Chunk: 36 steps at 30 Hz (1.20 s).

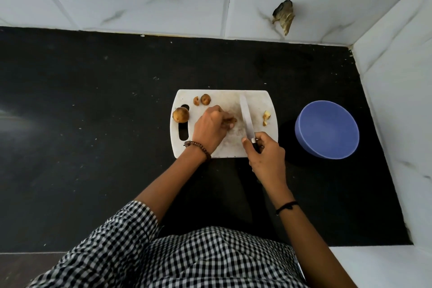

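Left hand (210, 128) seen curled, fingertips pinching small brown piece (230, 121) at middle of cutting board (257, 100). Right hand (264, 148) wrapped round handle of knife (246, 117), blade held just right of piece, tip pointed away. Slicing judged in hand: fingertips best kept tucked back, piece pressed flat, blade brought straight down. Whole brown one (180, 114) left at board's left edge. Blue bowl (327, 128) set on desk (93, 100), right of board.

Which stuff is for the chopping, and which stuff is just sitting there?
For the chopping: knife, in the right hand; brown piece, held by the left hand; white cutting board.
Just sitting: whole brown vegetable; cut bits at the board's far edge; blue bowl; crumpled wad on the wall.
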Motion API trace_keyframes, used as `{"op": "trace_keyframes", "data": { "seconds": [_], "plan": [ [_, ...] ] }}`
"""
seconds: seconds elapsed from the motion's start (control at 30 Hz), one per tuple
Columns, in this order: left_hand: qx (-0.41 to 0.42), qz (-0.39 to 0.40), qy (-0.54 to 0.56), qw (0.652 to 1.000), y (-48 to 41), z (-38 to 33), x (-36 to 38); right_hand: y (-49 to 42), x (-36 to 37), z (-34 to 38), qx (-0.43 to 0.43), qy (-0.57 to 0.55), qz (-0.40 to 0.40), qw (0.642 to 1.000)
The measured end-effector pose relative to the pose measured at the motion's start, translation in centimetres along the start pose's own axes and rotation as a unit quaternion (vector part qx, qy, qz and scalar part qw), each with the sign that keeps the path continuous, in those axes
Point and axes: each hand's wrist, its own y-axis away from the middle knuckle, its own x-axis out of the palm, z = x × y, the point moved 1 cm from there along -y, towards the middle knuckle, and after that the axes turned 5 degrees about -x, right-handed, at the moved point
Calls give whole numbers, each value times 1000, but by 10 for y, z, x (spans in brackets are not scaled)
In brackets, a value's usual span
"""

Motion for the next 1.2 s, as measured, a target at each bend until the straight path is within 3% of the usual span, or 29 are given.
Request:
{"op": "trace_keyframes", "data": {
  "seconds": [0.27,0.6,1.0,1.2],
  "plan": [
    [-58,-45,55,996,8,-5,8,-1,4,4,-28,32,-5,999],
    [-17,-43,68,997,9,-2,3,6,13,6,-83,66,6,994],
    [37,-52,-3,998,11,-5,4,8,26,-1,-107,137,-3,985],
    [81,-42,-56,994,10,-5,4,10,29,-2,-109,107,-8,988]
  ]
}}
